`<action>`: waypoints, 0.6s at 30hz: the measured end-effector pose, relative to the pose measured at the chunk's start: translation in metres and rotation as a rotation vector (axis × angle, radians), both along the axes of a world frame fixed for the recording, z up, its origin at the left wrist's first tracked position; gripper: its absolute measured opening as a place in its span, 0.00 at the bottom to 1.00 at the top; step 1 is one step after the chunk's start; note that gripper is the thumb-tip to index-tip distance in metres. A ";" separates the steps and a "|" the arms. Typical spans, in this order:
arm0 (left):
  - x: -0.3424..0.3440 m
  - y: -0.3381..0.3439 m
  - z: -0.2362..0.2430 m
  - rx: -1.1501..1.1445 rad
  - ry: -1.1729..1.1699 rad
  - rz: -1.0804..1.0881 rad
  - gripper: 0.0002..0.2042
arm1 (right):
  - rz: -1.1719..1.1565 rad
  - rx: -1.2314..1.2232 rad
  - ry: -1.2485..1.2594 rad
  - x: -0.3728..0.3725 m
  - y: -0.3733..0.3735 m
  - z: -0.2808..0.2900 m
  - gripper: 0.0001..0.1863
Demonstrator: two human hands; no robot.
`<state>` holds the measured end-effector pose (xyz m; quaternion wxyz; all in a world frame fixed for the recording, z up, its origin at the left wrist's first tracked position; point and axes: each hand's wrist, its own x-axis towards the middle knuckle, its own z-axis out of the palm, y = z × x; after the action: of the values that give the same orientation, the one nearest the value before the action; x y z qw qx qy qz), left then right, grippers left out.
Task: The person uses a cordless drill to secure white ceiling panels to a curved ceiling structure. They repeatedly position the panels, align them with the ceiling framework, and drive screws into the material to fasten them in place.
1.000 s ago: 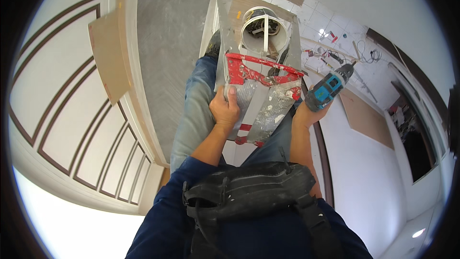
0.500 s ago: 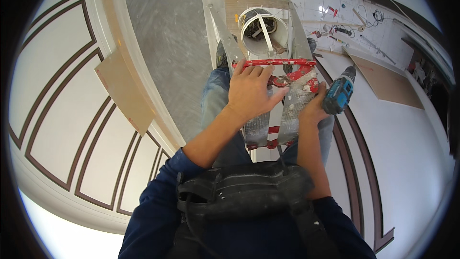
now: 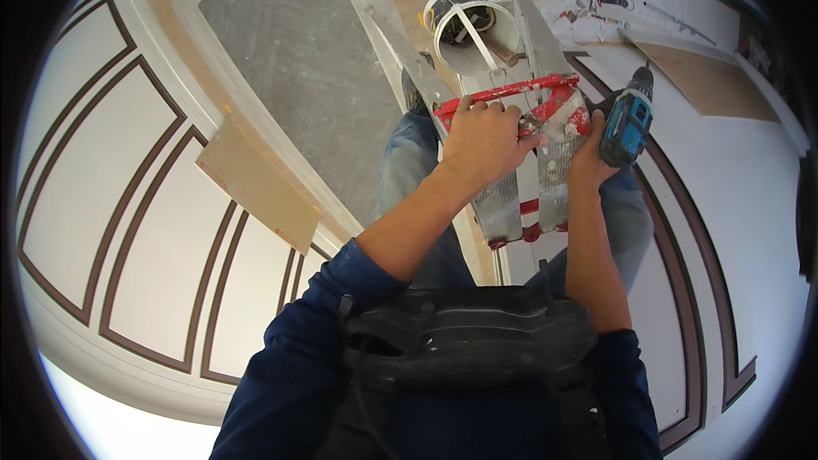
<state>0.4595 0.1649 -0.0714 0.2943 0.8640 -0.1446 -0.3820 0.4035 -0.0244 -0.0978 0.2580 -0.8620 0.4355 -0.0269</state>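
White bucket [image 3: 509,32] stands beyond the stepladder [image 3: 558,153], seen between its rails; in it, dark items [image 3: 479,20] and a brown piece [image 3: 504,54], not identifiable. Your left hand [image 3: 479,143] lies palm down at the ladder's red top, fingers [image 3: 497,110] bent over its edge; cannot tell whether clenched. Your right hand [image 3: 590,160] grasps the blue-black drill [image 3: 630,126] beside the ladder, bit pointing away from you.
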 end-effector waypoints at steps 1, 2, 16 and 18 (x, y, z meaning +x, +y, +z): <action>0.001 -0.001 0.001 0.003 -0.002 0.010 0.30 | -0.004 0.000 0.030 -0.002 -0.003 -0.002 0.17; 0.002 -0.001 0.001 0.006 -0.004 0.021 0.29 | -0.007 0.000 0.060 -0.003 -0.005 -0.004 0.16; 0.003 -0.006 -0.005 0.050 -0.013 0.008 0.27 | -0.063 -0.093 0.082 -0.004 -0.005 -0.013 0.16; -0.001 -0.007 -0.003 0.016 -0.041 0.019 0.27 | -0.019 -0.113 0.040 -0.008 -0.005 -0.008 0.16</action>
<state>0.4586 0.1583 -0.0740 0.2883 0.8753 -0.1393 -0.3626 0.3958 -0.0295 -0.1062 0.1999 -0.8713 0.4467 -0.0367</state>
